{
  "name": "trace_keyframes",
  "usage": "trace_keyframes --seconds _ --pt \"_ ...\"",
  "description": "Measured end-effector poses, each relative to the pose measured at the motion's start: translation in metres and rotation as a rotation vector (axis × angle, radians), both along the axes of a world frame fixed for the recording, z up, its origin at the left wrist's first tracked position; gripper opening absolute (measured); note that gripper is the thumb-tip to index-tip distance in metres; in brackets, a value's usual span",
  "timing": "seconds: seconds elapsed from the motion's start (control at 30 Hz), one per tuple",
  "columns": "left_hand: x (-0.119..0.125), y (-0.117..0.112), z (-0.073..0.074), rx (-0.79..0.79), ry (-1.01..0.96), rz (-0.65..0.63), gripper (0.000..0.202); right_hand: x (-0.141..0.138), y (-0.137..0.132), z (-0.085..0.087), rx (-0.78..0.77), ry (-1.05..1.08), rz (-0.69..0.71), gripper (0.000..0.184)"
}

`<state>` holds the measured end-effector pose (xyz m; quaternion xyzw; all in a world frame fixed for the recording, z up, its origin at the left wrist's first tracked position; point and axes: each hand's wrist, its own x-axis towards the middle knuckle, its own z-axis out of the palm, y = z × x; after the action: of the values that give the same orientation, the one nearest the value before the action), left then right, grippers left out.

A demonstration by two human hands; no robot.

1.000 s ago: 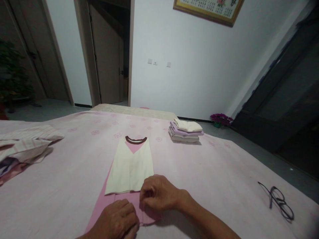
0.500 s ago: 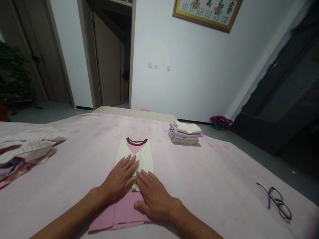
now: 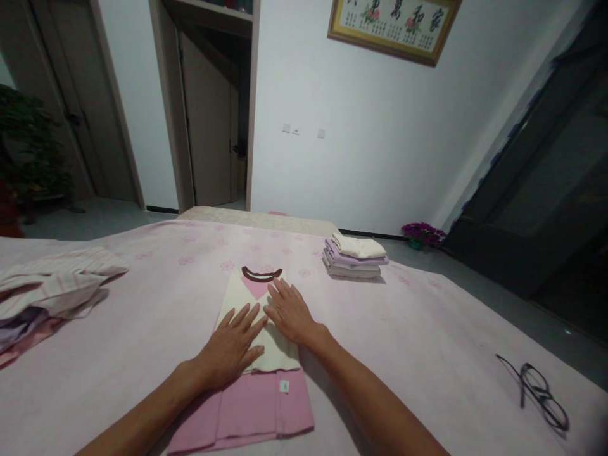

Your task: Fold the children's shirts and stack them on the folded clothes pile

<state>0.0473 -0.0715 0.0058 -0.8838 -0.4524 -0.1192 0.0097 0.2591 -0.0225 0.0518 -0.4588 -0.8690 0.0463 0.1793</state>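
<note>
The person's left hand (image 3: pixel 231 346) is lying open, fingers spread and palm down, on the near left part of a folded pink-and-cream T-shirt (image 3: pixel 272 351), while the right hand (image 3: pixel 288 311) is resting open and flat on the far right part of its cream panel; neither hand is gripping the cloth. The T-shirt is lying near the middle of a pink flower-patterned bedspread (image 3: pixel 403 329), with its dark brown collar (image 3: pixel 261 273) on the far side and its pink lower section (image 3: pixel 247 406) on the near side, where a small white tag (image 3: pixel 284 386) is showing. A loose heap of striped clothing (image 3: pixel 52 278) is lying to the left, a stack of folded clothes (image 3: pixel 354 258) is sitting on the far right, and a pair of black-framed glasses (image 3: pixel 536 394) is resting on the near right.
</note>
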Motion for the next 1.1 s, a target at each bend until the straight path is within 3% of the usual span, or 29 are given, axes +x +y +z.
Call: trace_keyframes --seconds 0.2,0.37,0.5,0.6,0.67,0.77,0.87,1.1 --pt "0.001 0.000 0.005 -0.067 0.014 -0.001 0.061 -0.003 0.043 -0.025 -0.168 -0.059 -0.065 0.063" --pt "-0.028 -0.006 0.010 0.044 -0.210 -0.079 0.053 0.021 0.033 -0.030 -0.002 0.100 -0.065 0.047" --pt "-0.082 -0.020 0.018 0.276 -0.221 -0.137 0.043 0.058 0.002 -0.016 0.176 0.168 0.221 0.038" --pt "-0.117 -0.028 0.021 0.449 -0.115 -0.239 0.037 0.080 -0.024 -0.004 0.243 0.051 0.446 0.037" --pt "-0.127 -0.032 0.025 0.508 -0.026 -0.328 0.040 0.086 -0.036 0.002 0.266 -0.059 0.574 0.031" --pt "-0.123 -0.035 0.034 0.471 0.040 -0.436 0.044 0.084 -0.044 0.008 0.280 -0.193 0.711 0.022" --pt "-0.107 -0.033 0.043 0.404 -0.061 -0.502 0.040 0.077 -0.044 0.012 0.304 -0.261 0.779 0.022" --pt "-0.095 -0.025 0.036 0.273 -0.129 -0.526 0.030 0.066 -0.049 0.009 0.299 -0.175 0.736 0.020"
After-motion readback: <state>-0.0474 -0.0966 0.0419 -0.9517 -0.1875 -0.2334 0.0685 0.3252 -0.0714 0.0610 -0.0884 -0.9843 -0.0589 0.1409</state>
